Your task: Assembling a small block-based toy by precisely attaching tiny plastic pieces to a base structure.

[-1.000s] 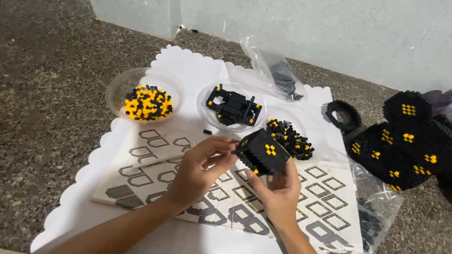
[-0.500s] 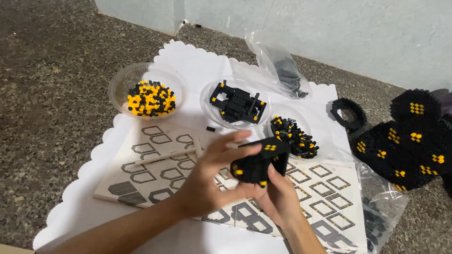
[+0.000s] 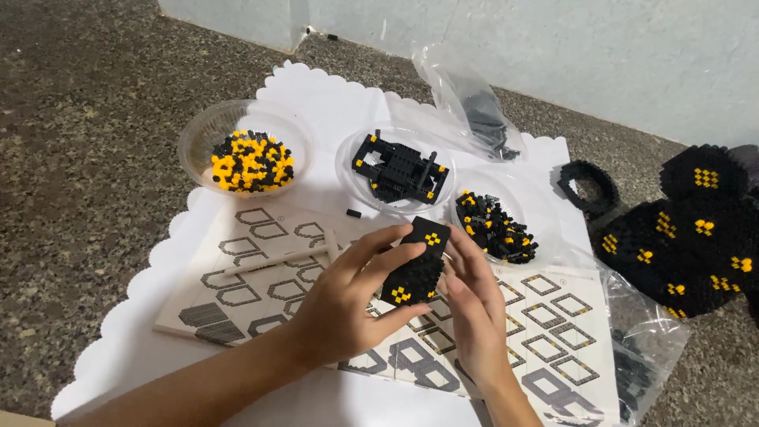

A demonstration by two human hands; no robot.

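A clear plastic bag [image 3: 474, 107] lies beyond the bowls; another bag [image 3: 644, 348] at right.

Black-and-yellow brick block [image 3: 417, 270] between left hand [image 3: 348, 304] and right hand [image 3: 474, 304]

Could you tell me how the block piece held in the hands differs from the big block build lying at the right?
The held block piece is a small flat slab, gripped between the left hand and right hand above the instruction sheet; the big block build is much larger, lumpy and rounded, and lies untouched on the floor. The held piece shows two yellow patches, the big build several. Both are black with yellow squares.
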